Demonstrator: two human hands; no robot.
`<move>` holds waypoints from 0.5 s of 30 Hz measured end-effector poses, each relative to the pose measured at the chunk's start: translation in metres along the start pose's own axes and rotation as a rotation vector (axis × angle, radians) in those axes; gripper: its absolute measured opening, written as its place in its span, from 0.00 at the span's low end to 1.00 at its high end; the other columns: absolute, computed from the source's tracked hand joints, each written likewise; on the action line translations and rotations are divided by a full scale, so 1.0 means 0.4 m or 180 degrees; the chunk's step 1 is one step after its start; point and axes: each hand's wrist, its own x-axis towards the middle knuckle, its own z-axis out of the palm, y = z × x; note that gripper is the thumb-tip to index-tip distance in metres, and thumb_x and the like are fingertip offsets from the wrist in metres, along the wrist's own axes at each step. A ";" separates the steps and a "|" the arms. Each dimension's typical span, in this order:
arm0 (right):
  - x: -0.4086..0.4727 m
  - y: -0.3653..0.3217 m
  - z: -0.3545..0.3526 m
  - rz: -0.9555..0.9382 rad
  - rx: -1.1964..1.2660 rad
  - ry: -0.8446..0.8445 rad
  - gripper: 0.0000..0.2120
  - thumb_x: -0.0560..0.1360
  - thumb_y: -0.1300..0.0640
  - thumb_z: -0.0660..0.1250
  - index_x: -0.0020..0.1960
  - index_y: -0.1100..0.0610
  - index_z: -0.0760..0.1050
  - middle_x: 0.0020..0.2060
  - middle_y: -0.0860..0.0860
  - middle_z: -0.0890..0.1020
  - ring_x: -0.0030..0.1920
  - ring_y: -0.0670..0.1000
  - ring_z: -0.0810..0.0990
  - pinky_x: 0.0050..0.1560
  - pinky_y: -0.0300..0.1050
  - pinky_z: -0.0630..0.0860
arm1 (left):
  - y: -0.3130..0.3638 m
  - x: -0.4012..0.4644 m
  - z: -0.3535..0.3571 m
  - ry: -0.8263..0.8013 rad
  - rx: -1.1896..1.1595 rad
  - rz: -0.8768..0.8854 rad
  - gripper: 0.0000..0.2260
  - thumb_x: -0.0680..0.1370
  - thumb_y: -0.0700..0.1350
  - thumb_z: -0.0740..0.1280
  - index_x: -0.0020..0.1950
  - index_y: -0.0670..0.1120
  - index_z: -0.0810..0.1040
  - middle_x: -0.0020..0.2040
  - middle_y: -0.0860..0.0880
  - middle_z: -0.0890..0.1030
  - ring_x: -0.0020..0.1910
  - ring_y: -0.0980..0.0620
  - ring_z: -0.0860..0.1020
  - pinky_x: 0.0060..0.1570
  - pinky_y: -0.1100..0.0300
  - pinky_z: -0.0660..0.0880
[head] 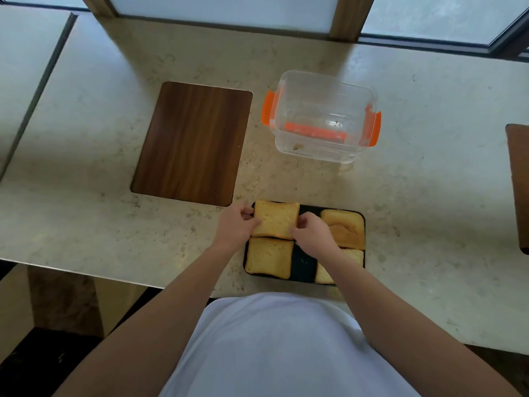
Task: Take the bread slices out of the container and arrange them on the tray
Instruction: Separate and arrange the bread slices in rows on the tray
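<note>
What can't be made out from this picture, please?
- Near-right slice, head view: mostly hidden by the right arm.
- Tray: its far-left corner is covered by the slice both hands hold.
- Specks in the container: too small to identify.
- Brown object at right: cut off by the frame edge.
- Left hand, right hand: fingertips partly tucked under the slice.

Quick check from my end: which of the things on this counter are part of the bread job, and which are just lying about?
Part of the job:
- clear container, no slices left inside
- black tray
- four bread slices, incl. far-left slice
- left hand and right hand, both on that slice

Just lying about:
- wooden board
</note>
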 end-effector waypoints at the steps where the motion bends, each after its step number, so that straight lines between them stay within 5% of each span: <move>1: 0.000 0.001 0.007 -0.0031 -0.0068 -0.0023 0.17 0.78 0.55 0.69 0.65 0.57 0.73 0.51 0.50 0.80 0.45 0.47 0.79 0.38 0.42 0.75 | -0.001 0.001 -0.001 -0.0010 0.0065 0.0023 0.17 0.74 0.44 0.75 0.61 0.40 0.80 0.53 0.46 0.83 0.51 0.53 0.80 0.48 0.63 0.71; 11: 0.016 0.012 -0.001 -0.0124 -0.0066 -0.0061 0.29 0.78 0.54 0.70 0.76 0.57 0.64 0.66 0.53 0.76 0.54 0.48 0.74 0.46 0.41 0.72 | 0.006 0.019 -0.009 -0.0152 0.0367 0.0072 0.19 0.75 0.43 0.74 0.64 0.41 0.79 0.51 0.46 0.81 0.49 0.52 0.78 0.48 0.61 0.70; 15: 0.025 0.007 -0.015 -0.0107 -0.0351 -0.0241 0.27 0.79 0.53 0.69 0.74 0.57 0.66 0.52 0.47 0.77 0.44 0.44 0.76 0.37 0.38 0.72 | -0.002 0.017 0.001 -0.0068 0.0509 0.0126 0.18 0.76 0.45 0.73 0.63 0.41 0.79 0.48 0.48 0.79 0.48 0.51 0.78 0.47 0.59 0.71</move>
